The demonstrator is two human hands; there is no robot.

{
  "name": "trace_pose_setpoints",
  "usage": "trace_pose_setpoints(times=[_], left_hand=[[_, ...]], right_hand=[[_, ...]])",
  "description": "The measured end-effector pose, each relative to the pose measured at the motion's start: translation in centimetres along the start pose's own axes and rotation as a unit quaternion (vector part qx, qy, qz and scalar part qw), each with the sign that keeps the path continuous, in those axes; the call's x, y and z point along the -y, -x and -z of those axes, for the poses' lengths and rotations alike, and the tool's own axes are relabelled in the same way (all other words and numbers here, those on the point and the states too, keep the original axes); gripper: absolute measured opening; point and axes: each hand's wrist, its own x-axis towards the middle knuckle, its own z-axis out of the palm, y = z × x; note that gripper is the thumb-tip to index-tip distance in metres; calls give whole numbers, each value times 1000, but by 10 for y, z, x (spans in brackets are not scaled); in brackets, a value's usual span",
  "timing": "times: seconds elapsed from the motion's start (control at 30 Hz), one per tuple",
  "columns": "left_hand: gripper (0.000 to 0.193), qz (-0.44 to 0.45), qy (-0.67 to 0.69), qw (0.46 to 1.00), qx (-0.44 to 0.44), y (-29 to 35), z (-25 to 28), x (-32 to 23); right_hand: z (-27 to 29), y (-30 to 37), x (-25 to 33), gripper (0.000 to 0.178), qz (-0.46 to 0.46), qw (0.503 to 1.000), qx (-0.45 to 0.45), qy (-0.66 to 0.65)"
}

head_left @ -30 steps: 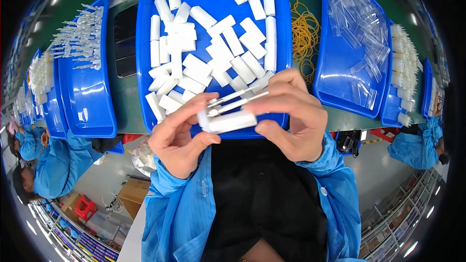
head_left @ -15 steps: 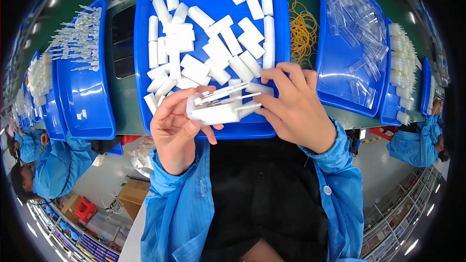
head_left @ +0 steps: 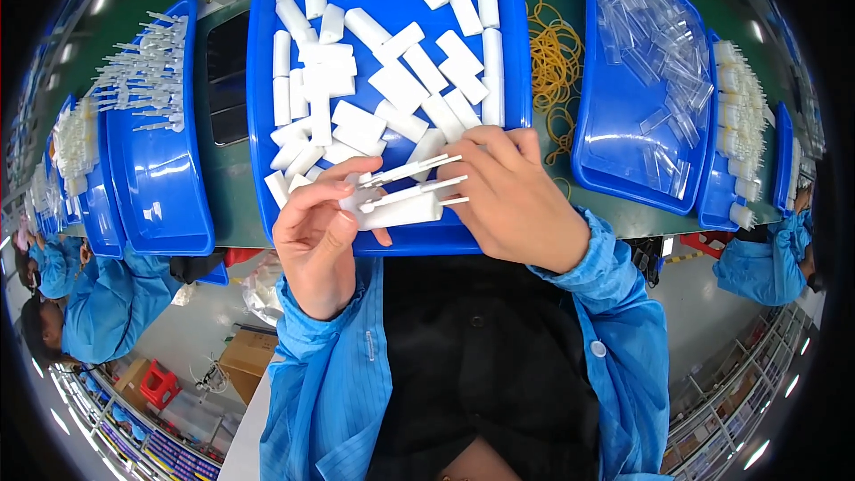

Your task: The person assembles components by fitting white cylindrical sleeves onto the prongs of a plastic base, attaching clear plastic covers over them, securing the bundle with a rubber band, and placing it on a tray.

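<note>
My left hand is closed around a white plastic part with thin rods, its rounded, translucent end between thumb and fingers. The rods point right. Along the part's near side lies a white block, which looks like foam. Just beyond the rod tips is my right hand, its fingers bent and close together. Its fingertips are partly hidden, and whatever they grip does not show. Both hands are above the near edge of a blue tray that holds many loose white blocks.
Yellow rubber bands lie right of the tray. Farther right, a blue bin holds clear plastic tubes. On the left, white rodded parts fill the far end of another blue bin, beside a dark flat panel. Co-workers in blue sit at both sides.
My right hand has shifted a little left and its fingers have drawn in toward the rod ends. The held part has turned slightly in my left hand.
</note>
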Motion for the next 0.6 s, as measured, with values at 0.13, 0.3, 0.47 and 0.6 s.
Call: trace_pose_setpoints(times=[0.13, 0.3, 0.47, 0.6], left_hand=[[39, -15, -27, 999, -9, 1, -4, -3], [39, -27, -52, 998, 18, 1, -2, -1], [40, -30, -81, 996, 37, 4, -4, -1], [40, -26, -97, 994, 47, 8, -5, 0]], right_hand=[[17, 4, -8, 23, -17, 988, -44, -145], [18, 6, -11, 13, -82, 950, -172, -246], [14, 10, -9, 11, -212, 804, -269, -486], [12, 10, -7, 13, -191, 756, -263, -569]])
